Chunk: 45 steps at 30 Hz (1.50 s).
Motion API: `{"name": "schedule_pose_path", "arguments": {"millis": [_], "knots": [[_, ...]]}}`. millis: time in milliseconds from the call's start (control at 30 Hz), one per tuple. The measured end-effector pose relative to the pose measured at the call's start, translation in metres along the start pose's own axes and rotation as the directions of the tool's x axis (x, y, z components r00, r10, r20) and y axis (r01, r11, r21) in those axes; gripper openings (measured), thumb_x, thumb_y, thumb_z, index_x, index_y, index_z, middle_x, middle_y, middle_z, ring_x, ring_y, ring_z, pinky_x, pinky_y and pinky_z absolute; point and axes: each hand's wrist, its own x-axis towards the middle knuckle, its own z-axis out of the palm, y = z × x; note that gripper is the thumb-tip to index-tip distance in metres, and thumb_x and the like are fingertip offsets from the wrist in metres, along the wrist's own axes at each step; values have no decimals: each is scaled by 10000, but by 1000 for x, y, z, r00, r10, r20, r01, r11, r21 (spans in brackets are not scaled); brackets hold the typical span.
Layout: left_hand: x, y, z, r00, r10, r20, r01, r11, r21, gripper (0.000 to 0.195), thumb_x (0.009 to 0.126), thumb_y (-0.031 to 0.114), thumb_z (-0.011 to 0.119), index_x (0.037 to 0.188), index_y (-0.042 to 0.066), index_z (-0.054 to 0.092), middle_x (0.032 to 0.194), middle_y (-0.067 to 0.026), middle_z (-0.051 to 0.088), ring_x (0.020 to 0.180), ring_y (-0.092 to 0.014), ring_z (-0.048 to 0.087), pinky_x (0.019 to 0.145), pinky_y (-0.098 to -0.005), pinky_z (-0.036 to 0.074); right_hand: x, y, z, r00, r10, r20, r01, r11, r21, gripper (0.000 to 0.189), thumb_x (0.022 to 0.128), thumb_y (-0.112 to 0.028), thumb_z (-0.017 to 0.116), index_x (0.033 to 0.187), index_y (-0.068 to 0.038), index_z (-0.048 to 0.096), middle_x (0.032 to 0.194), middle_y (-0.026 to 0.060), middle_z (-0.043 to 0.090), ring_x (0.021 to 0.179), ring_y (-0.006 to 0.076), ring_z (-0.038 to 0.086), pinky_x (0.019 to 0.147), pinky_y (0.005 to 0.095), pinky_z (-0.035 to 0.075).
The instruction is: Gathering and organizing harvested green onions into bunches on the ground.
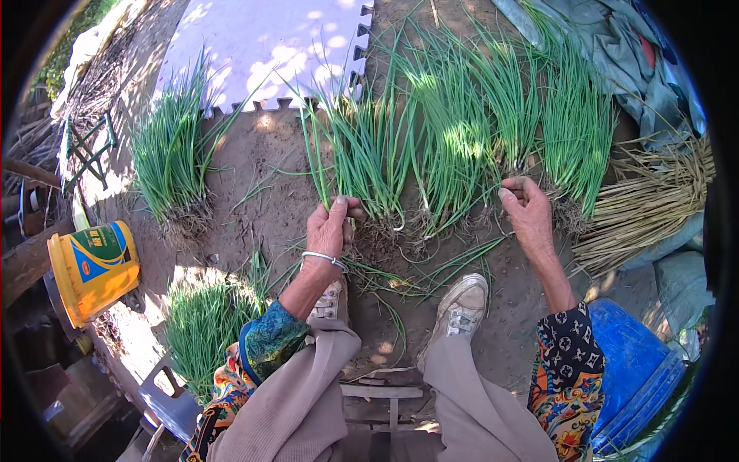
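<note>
My left hand (336, 225), with a bracelet at the wrist, pinches a few green onion stalks (316, 156) between thumb and fingers, their leaves pointing away from me. Beside it lies a loose bunch of green onions (369, 156), roots towards me. My right hand (524, 202) is at the root end of the larger bunches (456, 138), thumb and forefinger close together near a thin green leaf; whether it grips the leaf I cannot tell. Further right lies another rooted bunch (577, 121). A separate bunch (173, 150) lies on the soil to the left.
A lilac foam mat (260, 52) lies beyond the bunches. Dry straw (646, 202) and a blue bucket (629, 369) are at right. At left are a yellow bucket (98, 271), a folding stool frame (89, 150) and more green onions (208, 329). Loose leaves (398, 283) lie near my shoes.
</note>
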Motion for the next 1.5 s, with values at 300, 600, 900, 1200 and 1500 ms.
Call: {"name": "schedule_pose_path", "arguments": {"millis": [300,600,900,1200,1500], "knots": [[15,-12,3,973,227,-39,-204,927,315,191,830,193,654,882,18,595,689,37,540,570,-35,435,510,-200,365,-10,-28,71,956,-206,207,230,968,-97,157,806,-123,608,873,18,590,729,104,613,656,188,596,639,325,490],[11,-9,10,978,202,-50,-183,948,262,187,835,178,640,869,-3,604,695,22,563,614,-52,475,564,-228,413,13,-34,94,969,-116,220,150,978,-147,205,762,-154,633,870,3,559,712,113,617,655,207,610,631,337,490],[8,-11,1,985,150,-82,-134,977,168,173,862,192,613,929,34,589,747,1,599,537,-26,447,469,-178,358,-7,-46,127,935,-78,347,154,968,-198,231,757,-189,643,833,18,572,694,147,609,659,257,617,640,371,481],[9,-11,6,996,84,-16,-82,992,95,187,857,198,624,935,33,585,744,4,588,528,-29,449,456,-178,361,3,-28,136,949,-42,312,118,967,-227,280,716,-231,611,779,39,577,663,163,588,623,297,577,626,409,444],[-3,18,5,987,-57,150,37,991,128,317,858,297,635,1001,21,572,771,-10,605,534,-23,439,458,-169,354,-33,-58,118,855,31,518,-133,978,161,242,821,-144,506,1019,-12,552,690,38,604,555,88,511,511,259,401]]}}
